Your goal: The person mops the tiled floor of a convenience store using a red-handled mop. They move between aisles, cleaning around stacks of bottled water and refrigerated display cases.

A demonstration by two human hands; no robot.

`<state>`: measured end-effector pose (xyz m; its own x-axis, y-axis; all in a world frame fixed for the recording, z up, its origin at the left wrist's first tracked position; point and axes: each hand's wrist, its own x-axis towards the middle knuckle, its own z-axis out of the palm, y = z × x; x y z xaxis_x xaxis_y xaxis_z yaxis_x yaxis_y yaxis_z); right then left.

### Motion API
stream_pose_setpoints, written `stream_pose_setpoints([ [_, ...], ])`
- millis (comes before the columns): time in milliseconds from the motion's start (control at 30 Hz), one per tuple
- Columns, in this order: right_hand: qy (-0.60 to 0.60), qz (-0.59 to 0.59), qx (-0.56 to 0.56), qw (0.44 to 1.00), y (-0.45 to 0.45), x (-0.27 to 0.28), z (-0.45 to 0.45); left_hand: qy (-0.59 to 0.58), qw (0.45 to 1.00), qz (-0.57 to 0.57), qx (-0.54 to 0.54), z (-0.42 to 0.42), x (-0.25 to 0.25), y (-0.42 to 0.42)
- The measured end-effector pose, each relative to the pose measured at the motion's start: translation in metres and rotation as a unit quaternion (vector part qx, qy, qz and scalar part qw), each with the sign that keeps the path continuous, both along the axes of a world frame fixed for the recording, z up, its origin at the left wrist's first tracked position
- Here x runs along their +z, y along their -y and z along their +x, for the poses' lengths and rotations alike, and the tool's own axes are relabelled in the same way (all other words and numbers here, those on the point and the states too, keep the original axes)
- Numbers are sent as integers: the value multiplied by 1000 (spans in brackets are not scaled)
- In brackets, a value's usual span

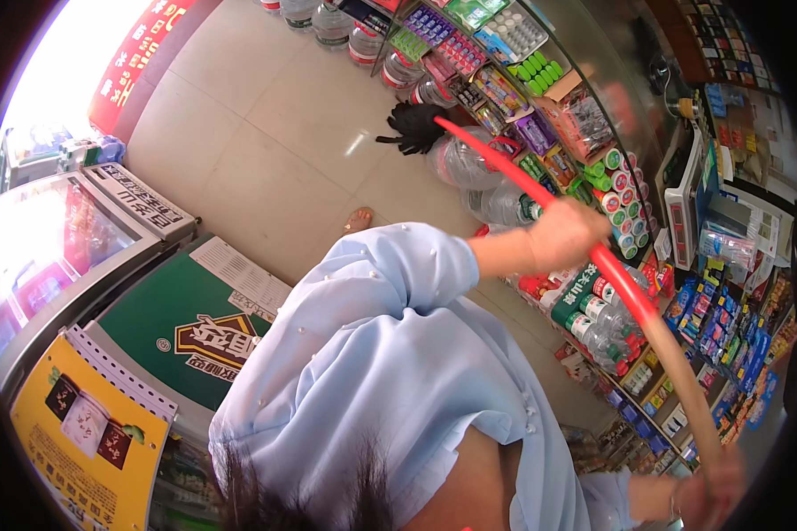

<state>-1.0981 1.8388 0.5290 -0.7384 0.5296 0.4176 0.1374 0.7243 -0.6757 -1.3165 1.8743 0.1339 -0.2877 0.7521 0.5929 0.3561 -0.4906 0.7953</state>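
Observation:
My left hand (564, 235), slightly blurred, grips the red part of a long handle (621, 282). The handle runs from a black mop head (413, 128) of loose strips to a bare wood-coloured end at lower right. Around that end closes my right hand (710, 491), blurred near the picture's rim. Beside large clear water bottles (468, 159), the mop head appears low over the tiled floor (265, 133); whether it touches the tiles I cannot tell. My light blue sleeve (398, 265) hides part of the floor.
A glass display counter (571, 60) with packed sweets and gum stands to the right. Shrink-wrapped water bottles (591, 312) sit below it. On the left are a glass-topped freezer (60, 245), a green printed panel (173, 318) and a yellow poster (93, 438). A foot (358, 220) shows ahead.

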Motion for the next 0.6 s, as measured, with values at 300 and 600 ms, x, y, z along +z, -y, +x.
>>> stream_pose_setpoints([
  [300, 192, -82, 7, 978, 6, -218, -131, -49, 974, -203, -89, -36, -184, -17],
  [600, 175, -104, -26, 979, 14, -201, -122, -88, 956, -251, -122, -57, -155, 22],
])
